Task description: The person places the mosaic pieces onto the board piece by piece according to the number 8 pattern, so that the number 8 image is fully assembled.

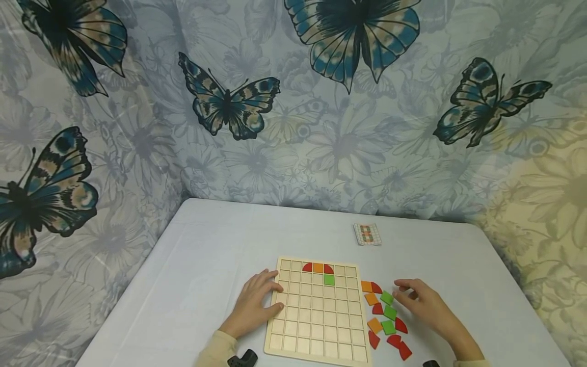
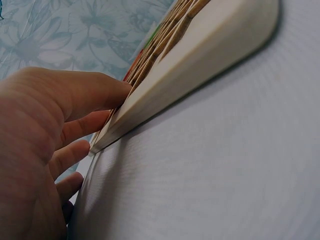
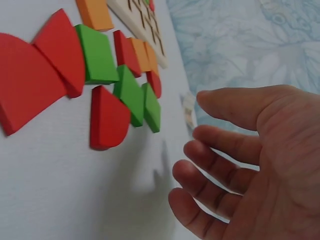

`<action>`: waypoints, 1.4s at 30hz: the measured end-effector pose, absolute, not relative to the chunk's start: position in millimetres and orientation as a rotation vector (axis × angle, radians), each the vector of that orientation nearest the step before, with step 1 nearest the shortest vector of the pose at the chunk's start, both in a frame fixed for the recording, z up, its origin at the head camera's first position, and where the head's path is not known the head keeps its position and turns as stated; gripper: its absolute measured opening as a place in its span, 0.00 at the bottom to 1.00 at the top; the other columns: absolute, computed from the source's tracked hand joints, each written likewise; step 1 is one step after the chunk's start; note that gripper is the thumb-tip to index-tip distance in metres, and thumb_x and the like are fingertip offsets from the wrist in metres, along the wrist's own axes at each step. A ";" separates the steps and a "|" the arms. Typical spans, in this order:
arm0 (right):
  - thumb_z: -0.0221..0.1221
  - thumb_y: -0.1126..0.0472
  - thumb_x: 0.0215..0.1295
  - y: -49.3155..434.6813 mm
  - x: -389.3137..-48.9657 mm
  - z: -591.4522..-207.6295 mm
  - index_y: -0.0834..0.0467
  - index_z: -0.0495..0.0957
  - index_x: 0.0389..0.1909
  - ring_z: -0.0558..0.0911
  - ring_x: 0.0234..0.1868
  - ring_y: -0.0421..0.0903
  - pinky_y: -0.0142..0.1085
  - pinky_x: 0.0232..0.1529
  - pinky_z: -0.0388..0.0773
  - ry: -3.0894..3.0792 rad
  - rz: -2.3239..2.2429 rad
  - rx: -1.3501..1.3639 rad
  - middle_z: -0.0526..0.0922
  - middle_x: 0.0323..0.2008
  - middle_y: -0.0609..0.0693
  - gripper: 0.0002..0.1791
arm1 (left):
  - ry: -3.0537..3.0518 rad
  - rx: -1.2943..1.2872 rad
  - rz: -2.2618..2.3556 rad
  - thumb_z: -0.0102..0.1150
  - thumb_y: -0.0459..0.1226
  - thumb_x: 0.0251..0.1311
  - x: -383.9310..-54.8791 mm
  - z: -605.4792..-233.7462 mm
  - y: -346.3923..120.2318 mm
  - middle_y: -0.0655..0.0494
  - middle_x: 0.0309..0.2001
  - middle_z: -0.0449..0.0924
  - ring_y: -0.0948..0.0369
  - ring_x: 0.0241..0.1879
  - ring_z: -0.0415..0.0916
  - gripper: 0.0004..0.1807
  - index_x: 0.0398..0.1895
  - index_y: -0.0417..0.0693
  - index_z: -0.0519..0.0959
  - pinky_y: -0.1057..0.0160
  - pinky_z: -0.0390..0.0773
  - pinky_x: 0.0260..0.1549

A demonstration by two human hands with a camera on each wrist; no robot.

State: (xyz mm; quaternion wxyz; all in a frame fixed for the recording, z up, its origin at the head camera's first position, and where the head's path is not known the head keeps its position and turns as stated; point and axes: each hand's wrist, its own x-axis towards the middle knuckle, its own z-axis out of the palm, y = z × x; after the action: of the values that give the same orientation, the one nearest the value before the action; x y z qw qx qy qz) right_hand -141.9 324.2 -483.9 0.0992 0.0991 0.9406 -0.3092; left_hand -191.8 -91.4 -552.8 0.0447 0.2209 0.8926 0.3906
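A wooden grid board (image 1: 316, 316) lies on the table. In its top row an orange square (image 1: 318, 268) sits between two red quarter-circles (image 1: 328, 269), and a green square (image 1: 329, 280) lies below the right one. My left hand (image 1: 253, 300) rests along the board's left edge, its thumb (image 2: 102, 90) on the rim and fingers spread. To the board's right are loose red, orange and green pieces; my right hand (image 1: 424, 303) hovers beside them with loosely bent fingers and nothing in its grasp. Nearest it is a green piece (image 1: 387, 297).
A small stack of patterned cards (image 1: 367, 234) lies farther back on the white table (image 1: 220, 239). Butterfly-printed cloth (image 1: 321, 153) rises behind the table and at its left. Dark objects (image 1: 244, 359) show near both wrists at the bottom edge.
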 end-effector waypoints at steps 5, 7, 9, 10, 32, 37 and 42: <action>0.64 0.51 0.67 324.1 -140.4 -490.2 0.66 0.74 0.62 0.75 0.42 0.47 0.35 0.37 0.79 2.757 -0.906 0.332 0.79 0.50 0.59 0.30 | 2.729 0.664 1.198 0.69 0.46 0.59 -191.2 -552.6 -91.4 0.56 0.75 0.65 0.47 0.80 0.52 0.13 0.46 0.65 0.79 0.34 0.48 0.77; 0.66 0.50 0.65 324.0 -139.6 -491.8 0.67 0.74 0.62 0.75 0.42 0.47 0.35 0.37 0.79 2.756 -0.895 0.329 0.79 0.51 0.60 0.32 | 2.728 0.664 1.202 0.69 0.46 0.59 -191.0 -552.4 -91.4 0.56 0.75 0.65 0.47 0.80 0.52 0.13 0.46 0.65 0.79 0.34 0.48 0.77; 0.67 0.49 0.64 323.8 -138.9 -493.3 0.67 0.74 0.62 0.74 0.42 0.47 0.35 0.38 0.79 2.755 -0.884 0.325 0.79 0.51 0.60 0.33 | 2.728 0.665 1.205 0.69 0.46 0.59 -191.0 -552.3 -91.4 0.56 0.75 0.65 0.47 0.80 0.52 0.13 0.46 0.65 0.79 0.34 0.48 0.77; 0.67 0.49 0.64 323.8 -138.7 -494.1 0.67 0.75 0.62 0.74 0.42 0.47 0.36 0.39 0.79 2.757 -0.876 0.324 0.80 0.51 0.60 0.33 | 2.727 0.664 1.207 0.69 0.46 0.59 -191.1 -552.6 -91.4 0.57 0.75 0.65 0.47 0.80 0.52 0.13 0.46 0.65 0.79 0.35 0.48 0.77; 0.70 0.56 0.60 316.8 -133.3 -505.0 0.59 0.82 0.47 0.72 0.38 0.46 0.32 0.32 0.70 2.831 -0.812 0.349 0.77 0.43 0.53 0.17 | 2.711 0.663 1.211 0.69 0.46 0.58 -192.0 -554.9 -91.3 0.57 0.75 0.65 0.47 0.80 0.51 0.14 0.47 0.64 0.79 0.35 0.47 0.77; 0.69 0.54 0.62 314.5 -132.1 -506.2 0.58 0.81 0.48 0.73 0.39 0.46 0.31 0.34 0.73 2.823 -0.854 0.365 0.79 0.42 0.51 0.18 | 2.716 0.658 1.195 0.68 0.47 0.59 -191.8 -554.7 -91.5 0.57 0.75 0.64 0.47 0.80 0.51 0.14 0.47 0.65 0.79 0.35 0.47 0.77; 0.69 0.47 0.61 311.5 -133.4 -507.1 0.61 0.79 0.58 0.73 0.39 0.46 0.33 0.36 0.76 2.849 -0.801 0.323 0.81 0.47 0.53 0.30 | 2.721 0.667 1.197 0.68 0.47 0.59 -191.7 -553.6 -91.5 0.57 0.75 0.65 0.47 0.80 0.52 0.14 0.47 0.65 0.79 0.35 0.47 0.77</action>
State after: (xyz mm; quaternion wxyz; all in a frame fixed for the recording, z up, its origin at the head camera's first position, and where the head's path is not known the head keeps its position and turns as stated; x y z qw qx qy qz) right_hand -133.4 311.5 -507.1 0.0823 0.1081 0.9538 -0.2681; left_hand -191.7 -91.5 -553.6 0.0476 0.2185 0.8922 0.3924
